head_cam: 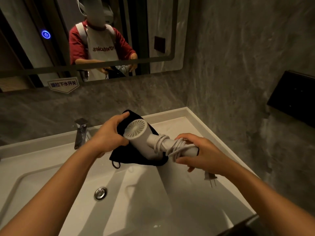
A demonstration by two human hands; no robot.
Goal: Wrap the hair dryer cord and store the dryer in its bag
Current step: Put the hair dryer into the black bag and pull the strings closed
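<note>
A white hair dryer point(139, 138) is held above the sink, its round grille facing me. Its white cord point(172, 145) is wound round the handle. The plug point(210, 178) hangs below my right wrist. My right hand point(199, 153) grips the handle and the cord loops. A black cloth bag point(134, 158) hangs under and behind the dryer's body, a drawstring loop dangling at its lower left. My left hand point(110, 133) grips the bag's upper edge beside the dryer's head. The dryer's body lies partly in the bag's mouth.
A white sink point(51, 176) with a chrome drain point(100, 193) lies below my hands. A chrome faucet point(81, 132) stands at the back left. A mirror point(25, 40) hangs on the grey wall, and a black box point(294, 99) is mounted at the right.
</note>
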